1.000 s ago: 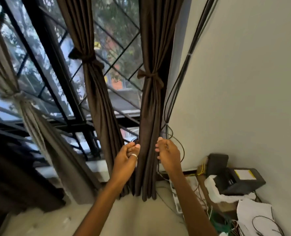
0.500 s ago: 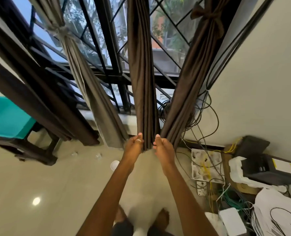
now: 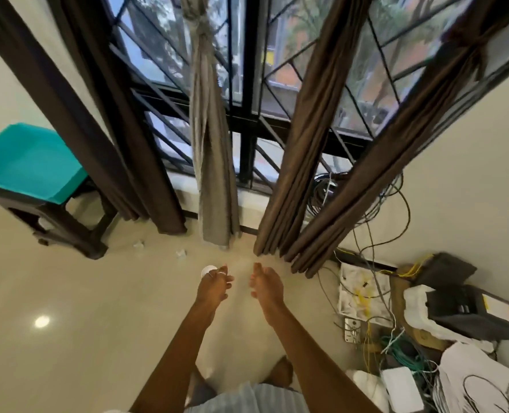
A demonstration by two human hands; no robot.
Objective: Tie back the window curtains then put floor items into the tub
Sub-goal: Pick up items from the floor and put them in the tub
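Both hands hang open and empty over the floor (image 3: 68, 338): left hand (image 3: 213, 289), right hand (image 3: 266, 286). 2 brown curtains (image 3: 313, 138) hang tied at the window; a teal tub (image 3: 29, 162) sits on a stool (image 3: 68, 228) by the floor's left edge.

A barred window (image 3: 247, 70) fills the upper middle of the frame, daylight behind it. Cream walls (image 3: 471, 159) stand either side. The glossy beige floor (image 3: 68, 338) shows a lamp's reflection (image 3: 42, 321) at lower left.

no readable text, labels or numbers
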